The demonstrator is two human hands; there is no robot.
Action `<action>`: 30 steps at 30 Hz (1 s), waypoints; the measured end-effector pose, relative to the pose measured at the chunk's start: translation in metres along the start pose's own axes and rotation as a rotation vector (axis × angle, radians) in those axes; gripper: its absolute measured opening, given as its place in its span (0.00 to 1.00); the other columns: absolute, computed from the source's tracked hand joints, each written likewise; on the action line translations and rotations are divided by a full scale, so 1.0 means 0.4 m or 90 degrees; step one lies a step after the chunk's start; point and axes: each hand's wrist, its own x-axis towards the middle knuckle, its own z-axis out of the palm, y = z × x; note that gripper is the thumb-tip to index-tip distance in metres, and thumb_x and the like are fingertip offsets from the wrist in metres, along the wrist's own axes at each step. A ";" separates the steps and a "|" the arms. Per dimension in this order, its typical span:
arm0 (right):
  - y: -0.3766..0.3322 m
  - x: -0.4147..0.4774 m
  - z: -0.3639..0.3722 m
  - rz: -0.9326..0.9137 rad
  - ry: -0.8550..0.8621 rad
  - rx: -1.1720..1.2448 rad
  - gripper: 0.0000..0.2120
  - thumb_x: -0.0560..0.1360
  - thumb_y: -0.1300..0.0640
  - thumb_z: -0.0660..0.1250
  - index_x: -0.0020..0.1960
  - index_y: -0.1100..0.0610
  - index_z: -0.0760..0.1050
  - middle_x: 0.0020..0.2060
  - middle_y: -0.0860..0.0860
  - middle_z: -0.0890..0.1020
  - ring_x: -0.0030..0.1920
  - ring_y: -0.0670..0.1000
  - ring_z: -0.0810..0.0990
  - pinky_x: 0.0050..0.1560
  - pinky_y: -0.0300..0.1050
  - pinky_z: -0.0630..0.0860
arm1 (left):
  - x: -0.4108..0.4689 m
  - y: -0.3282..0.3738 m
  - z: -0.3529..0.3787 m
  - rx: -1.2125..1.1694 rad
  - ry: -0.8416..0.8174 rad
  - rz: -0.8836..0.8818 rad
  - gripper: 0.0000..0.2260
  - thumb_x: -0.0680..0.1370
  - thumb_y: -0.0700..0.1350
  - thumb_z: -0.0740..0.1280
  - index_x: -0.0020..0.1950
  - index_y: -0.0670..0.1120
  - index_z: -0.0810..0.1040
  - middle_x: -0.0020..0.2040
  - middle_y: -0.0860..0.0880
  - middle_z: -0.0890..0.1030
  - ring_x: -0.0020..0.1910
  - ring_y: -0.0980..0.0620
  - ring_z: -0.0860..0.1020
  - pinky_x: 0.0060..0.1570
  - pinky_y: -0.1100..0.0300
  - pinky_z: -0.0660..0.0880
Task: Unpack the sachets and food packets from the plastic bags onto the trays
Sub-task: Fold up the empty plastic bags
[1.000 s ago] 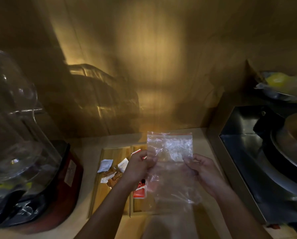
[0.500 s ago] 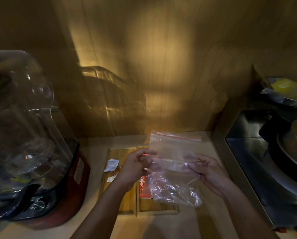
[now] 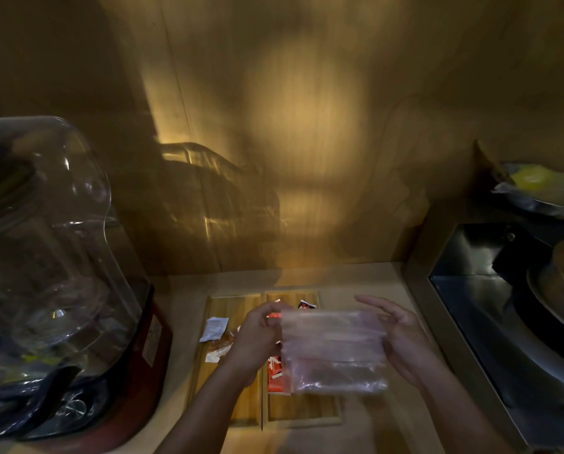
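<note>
Blurred plastic bag (image 3: 333,348), red packet (image 3: 275,376) partly hidden

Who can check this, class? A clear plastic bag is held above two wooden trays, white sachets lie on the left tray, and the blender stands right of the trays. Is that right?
Not quite. The head view shows the blender standing left of the trays, not right. The plastic bag is held above them and white sachets lie on the left tray.

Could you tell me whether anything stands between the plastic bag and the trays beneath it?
Nothing visible does: the plastic bag, held by the left hand, hangs over the right tray, where orange packets already lie.
</note>
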 end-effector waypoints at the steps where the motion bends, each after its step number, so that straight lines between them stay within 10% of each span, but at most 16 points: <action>1: 0.001 0.000 0.002 0.009 -0.012 0.001 0.16 0.69 0.72 0.65 0.51 0.56 0.79 0.33 0.55 0.84 0.31 0.51 0.82 0.29 0.43 0.78 | -0.002 0.000 0.000 0.008 0.019 0.004 0.08 0.76 0.34 0.63 0.47 0.44 0.80 0.45 0.40 0.82 0.44 0.41 0.82 0.39 0.52 0.78; 14: 0.006 -0.005 0.021 0.023 -0.077 -0.048 0.17 0.68 0.77 0.58 0.33 0.64 0.82 0.34 0.58 0.83 0.39 0.56 0.81 0.33 0.42 0.79 | -0.016 0.012 -0.030 -0.031 0.048 0.042 0.23 0.71 0.24 0.57 0.24 0.45 0.79 0.28 0.50 0.79 0.36 0.47 0.77 0.34 0.59 0.73; 18: 0.007 -0.005 0.030 0.000 -0.143 0.042 0.08 0.61 0.61 0.68 0.38 0.62 0.83 0.38 0.57 0.84 0.42 0.57 0.81 0.37 0.45 0.79 | -0.029 0.012 -0.032 -0.097 0.056 0.060 0.13 0.77 0.35 0.59 0.43 0.45 0.82 0.44 0.43 0.82 0.45 0.41 0.79 0.46 0.48 0.77; 21: 0.015 -0.001 0.034 0.017 -0.200 0.087 0.28 0.54 0.48 0.78 0.50 0.60 0.81 0.49 0.57 0.84 0.48 0.57 0.83 0.41 0.50 0.81 | -0.038 0.004 -0.035 -0.186 0.026 -0.014 0.12 0.79 0.53 0.56 0.56 0.57 0.76 0.54 0.46 0.81 0.53 0.41 0.80 0.53 0.40 0.77; 24: 0.022 -0.002 0.041 0.035 -0.192 0.083 0.32 0.57 0.60 0.79 0.60 0.56 0.75 0.59 0.56 0.76 0.54 0.56 0.80 0.42 0.47 0.82 | -0.041 -0.006 -0.036 -0.257 -0.062 -0.147 0.17 0.75 0.64 0.57 0.58 0.58 0.76 0.57 0.44 0.81 0.54 0.38 0.81 0.46 0.37 0.79; 27: 0.023 0.000 0.058 -0.002 -0.152 0.030 0.29 0.65 0.80 0.64 0.57 0.54 0.74 0.58 0.50 0.74 0.47 0.39 0.82 0.38 0.38 0.81 | -0.030 -0.031 -0.039 -0.222 -0.053 -0.209 0.24 0.73 0.51 0.70 0.66 0.54 0.67 0.60 0.41 0.79 0.52 0.36 0.82 0.41 0.39 0.81; 30: 0.036 0.013 0.052 -0.015 -0.159 0.013 0.35 0.63 0.77 0.69 0.62 0.47 0.71 0.60 0.48 0.73 0.56 0.46 0.79 0.45 0.48 0.83 | -0.024 -0.042 -0.041 -0.189 -0.030 -0.248 0.16 0.73 0.39 0.69 0.60 0.45 0.72 0.56 0.38 0.81 0.51 0.38 0.81 0.45 0.44 0.80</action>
